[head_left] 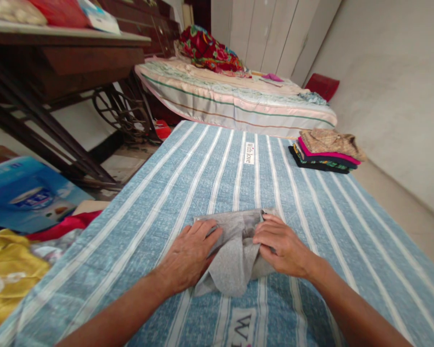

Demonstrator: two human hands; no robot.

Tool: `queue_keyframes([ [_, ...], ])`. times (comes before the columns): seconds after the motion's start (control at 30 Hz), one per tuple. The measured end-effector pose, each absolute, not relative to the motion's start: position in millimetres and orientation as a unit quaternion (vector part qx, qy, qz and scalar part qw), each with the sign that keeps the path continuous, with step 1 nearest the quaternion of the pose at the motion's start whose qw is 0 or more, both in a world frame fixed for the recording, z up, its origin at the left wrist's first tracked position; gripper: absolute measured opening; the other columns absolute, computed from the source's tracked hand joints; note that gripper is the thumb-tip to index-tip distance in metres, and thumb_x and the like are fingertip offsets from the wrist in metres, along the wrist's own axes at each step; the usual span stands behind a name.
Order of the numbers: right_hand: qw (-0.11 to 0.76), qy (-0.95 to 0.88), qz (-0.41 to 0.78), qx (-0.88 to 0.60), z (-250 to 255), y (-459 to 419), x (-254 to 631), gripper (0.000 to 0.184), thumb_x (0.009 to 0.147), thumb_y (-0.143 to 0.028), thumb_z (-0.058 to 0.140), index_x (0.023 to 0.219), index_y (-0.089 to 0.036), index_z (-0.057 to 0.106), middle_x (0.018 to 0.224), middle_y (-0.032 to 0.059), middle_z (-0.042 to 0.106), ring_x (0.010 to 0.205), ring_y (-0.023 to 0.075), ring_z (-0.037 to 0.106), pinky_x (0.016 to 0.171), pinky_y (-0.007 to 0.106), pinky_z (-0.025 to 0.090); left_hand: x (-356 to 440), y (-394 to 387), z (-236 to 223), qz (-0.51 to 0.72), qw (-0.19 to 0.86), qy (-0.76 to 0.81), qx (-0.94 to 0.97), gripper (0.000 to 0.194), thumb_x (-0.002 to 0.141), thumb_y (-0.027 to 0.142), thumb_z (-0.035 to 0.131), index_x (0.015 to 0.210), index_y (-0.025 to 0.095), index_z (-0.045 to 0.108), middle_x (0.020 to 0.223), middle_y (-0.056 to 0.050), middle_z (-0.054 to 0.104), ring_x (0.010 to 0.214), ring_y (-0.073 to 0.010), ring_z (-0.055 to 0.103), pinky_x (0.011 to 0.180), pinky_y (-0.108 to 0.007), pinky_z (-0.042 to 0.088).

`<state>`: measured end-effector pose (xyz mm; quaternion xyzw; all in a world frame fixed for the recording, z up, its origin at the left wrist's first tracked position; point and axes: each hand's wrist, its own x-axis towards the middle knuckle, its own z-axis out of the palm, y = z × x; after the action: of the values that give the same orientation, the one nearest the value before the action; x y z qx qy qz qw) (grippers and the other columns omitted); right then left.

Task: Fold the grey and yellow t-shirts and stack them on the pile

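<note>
Striped cover [141, 226], bearing a clothes stack [325, 150] at far right; yellow garment [12, 279] heaped at near left, bed [231, 99] beyond. Grey garment [233, 267], near centre on the cover: right end pinched by right hand [285, 246], left end under left hand [188, 255], grip indiscernible.

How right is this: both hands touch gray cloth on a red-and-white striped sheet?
The color is wrong: the head view shows a blue-and-white striped sheet. The left hand and right hand do touch the gray cloth on it.
</note>
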<state>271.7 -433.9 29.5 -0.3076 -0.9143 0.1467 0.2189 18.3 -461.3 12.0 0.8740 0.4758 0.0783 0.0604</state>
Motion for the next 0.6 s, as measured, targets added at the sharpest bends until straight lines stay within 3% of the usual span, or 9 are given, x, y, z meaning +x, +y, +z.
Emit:
queue_keyframes([
  [0.2,0.233,-0.909,0.123,-0.324,21.6,-430.0,264.1,0.022,0.075,-0.006,0.043,0.081,-0.020,0.058,0.080,0.0034,0.063,0.082,0.0172,0.057,0.092,0.038,0.036,14.1,-461.7,3.6,0.092,0.052,0.473,0.875,0.034,0.085,0.027,0.048,0.119,0.022,0.053,0.126,-0.010,0.052,0.113,-0.0260,0.048,0.096,-0.044,0.040],
  [0.37,0.228,-0.910,0.108,-0.329,7.2,-422.3,256.1,0.030,0.066,-0.001,0.042,0.082,-0.019,0.059,0.080,0.0046,0.062,0.081,0.0189,0.055,0.085,0.036,0.040,8.4,-463.1,-7.4,0.164,0.031,0.462,0.871,0.032,0.087,0.032,0.049,0.114,0.018,0.056,0.121,-0.012,0.056,0.108,-0.0259,0.052,0.094,-0.043,0.044],
  [0.5,0.219,-0.908,0.106,-0.342,9.5,-424.0,257.7,0.032,0.067,-0.001,0.043,0.087,-0.020,0.060,0.087,0.0052,0.064,0.087,0.0195,0.056,0.092,0.039,0.037,2.2,-469.9,-9.2,0.218,0.008,0.467,0.857,0.029,0.086,0.034,0.052,0.107,0.015,0.059,0.120,-0.014,0.057,0.109,-0.0268,0.052,0.092,-0.042,0.045],
  [0.6,0.189,-0.924,0.107,-0.316,19.1,-430.6,259.0,0.039,0.070,-0.006,0.048,0.105,-0.020,0.059,0.104,0.0072,0.062,0.105,0.0226,0.052,0.100,0.044,0.031,-4.4,-475.7,-9.8,0.234,0.001,0.474,0.849,0.029,0.084,0.034,0.055,0.105,0.015,0.059,0.119,-0.014,0.057,0.108,-0.0273,0.053,0.090,-0.043,0.047],
])
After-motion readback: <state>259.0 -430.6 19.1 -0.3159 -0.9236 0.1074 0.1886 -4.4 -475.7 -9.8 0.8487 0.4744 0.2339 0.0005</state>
